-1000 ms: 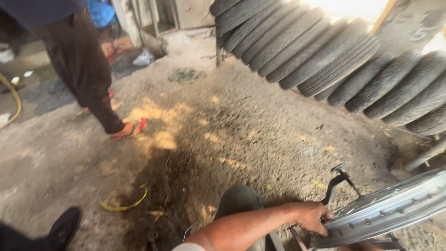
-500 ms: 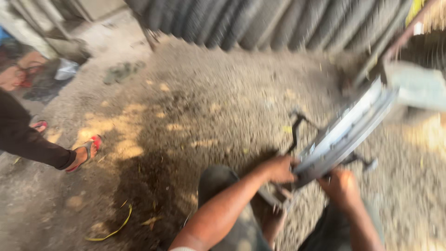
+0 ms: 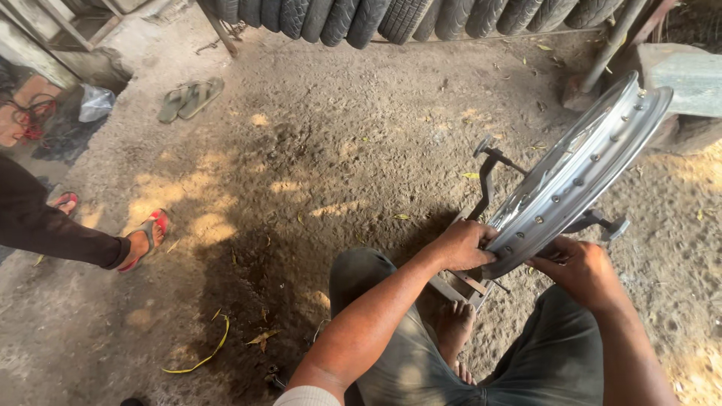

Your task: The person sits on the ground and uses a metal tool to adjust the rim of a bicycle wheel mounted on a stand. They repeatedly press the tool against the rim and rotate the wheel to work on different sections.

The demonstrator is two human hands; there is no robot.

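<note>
Own legs: knees in grey-green trousers (image 3: pixel 541 361) at the bottom edge of the dirt floor (image 3: pixel 316 158), a bare foot (image 3: pixel 453 331) between them.
Left hand (image 3: pixel 465 244): fingers clamped on the near, lower edge of the wheel rim, thumb side up, forearm reaching in from the bottom middle.
Right hand (image 3: pixel 577 267): fingers curled shut on the same lower edge of the rim from the other side, just beside the left hand.
Wheel rim (image 3: pixel 583 169): bare silver spoke rim with a row of small holes, standing on edge and tilted, running from the hands up toward the right edge of the floor.
Stand (image 3: pixel 489 177): dark metal frame with knobbed arms; the rim sits in it, its base on the floor by the foot.
Yellow strip (image 3: pixel 203 357): curved scrap lying on the floor near the bottom left.
Other person: dark trouser leg (image 3: pixel 45 229) at the left edge, feet in red sandals (image 3: pixel 150 237) on the floor.
Green sandals (image 3: pixel 189 98): a pair lying together toward the far left of the floor.
Concrete block (image 3: pixel 688 83): at the far right, behind the rim.
Tyres (image 3: pixel 406 15): a row standing side by side along the far edge.
</note>
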